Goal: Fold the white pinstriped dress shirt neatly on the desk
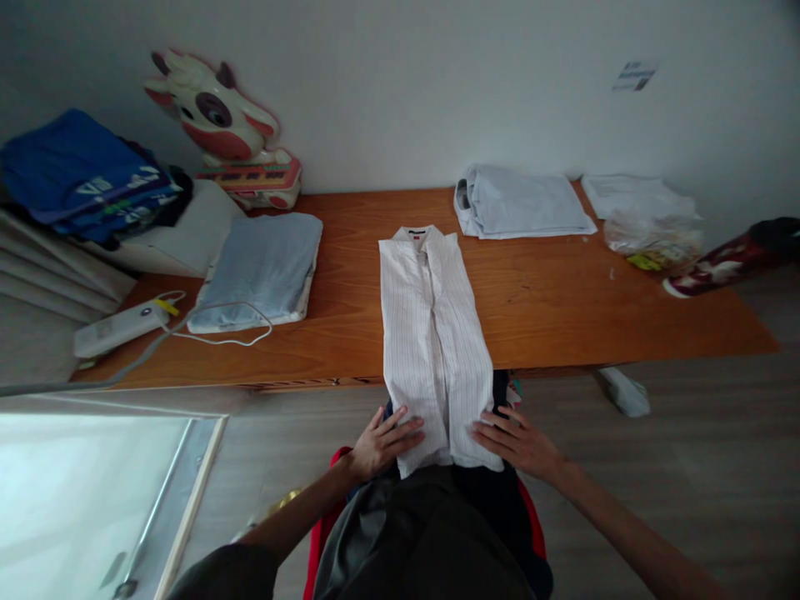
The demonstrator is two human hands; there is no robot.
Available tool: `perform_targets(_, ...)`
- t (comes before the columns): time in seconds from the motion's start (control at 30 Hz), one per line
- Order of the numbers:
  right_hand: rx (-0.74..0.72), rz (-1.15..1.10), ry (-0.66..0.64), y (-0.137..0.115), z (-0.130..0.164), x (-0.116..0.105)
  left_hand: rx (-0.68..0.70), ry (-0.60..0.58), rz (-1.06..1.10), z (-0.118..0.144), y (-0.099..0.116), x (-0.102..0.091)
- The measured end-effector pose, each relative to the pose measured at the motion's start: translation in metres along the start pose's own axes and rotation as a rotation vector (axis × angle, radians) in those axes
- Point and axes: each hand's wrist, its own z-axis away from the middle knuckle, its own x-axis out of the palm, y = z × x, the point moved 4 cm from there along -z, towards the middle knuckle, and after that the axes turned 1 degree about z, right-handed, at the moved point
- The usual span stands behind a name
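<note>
A white striped collared shirt [409, 333], folded into a long narrow strip, runs from the wooden table over its front edge and down onto my lap. Its collar points toward the wall and its lower end lies on my thighs. Spread fingers of my left hand [384, 442] rest flat on the shirt's lower left side. On the lower right side, my right hand [522, 442] touches the cloth with its fingers stretched out. Neither hand grips the fabric.
The wooden table [337, 275] holds folded blue cloth [268, 258], a white power strip [122, 327] with cables, and a cow-shaped toy keyboard [231, 125]. Behind to the right are a folded light shirt [525, 204], a plastic bag [656, 237] and a dark red bottle [718, 262].
</note>
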Motion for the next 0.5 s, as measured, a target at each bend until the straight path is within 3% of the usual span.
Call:
perform_targets(0.13,0.003,-0.106,0.024,0.001,-0.01,0.001,0.036,-0.067,0.041,-0.007,-0.001,0.007)
perform_targets(0.23,0.01,-0.167,0.041,0.003,-0.018,0.001,0.068,-0.021,0.089,-0.015,-0.004,0.003)
perform_targets(0.37,0.055,-0.346,0.091,0.002,-0.023,-0.013,0.121,0.053,0.226,-0.022,-0.004,-0.022)
perform_targets(0.5,0.227,-0.52,0.102,-0.002,-0.021,-0.038,0.16,0.084,0.44,-0.022,0.004,-0.052)
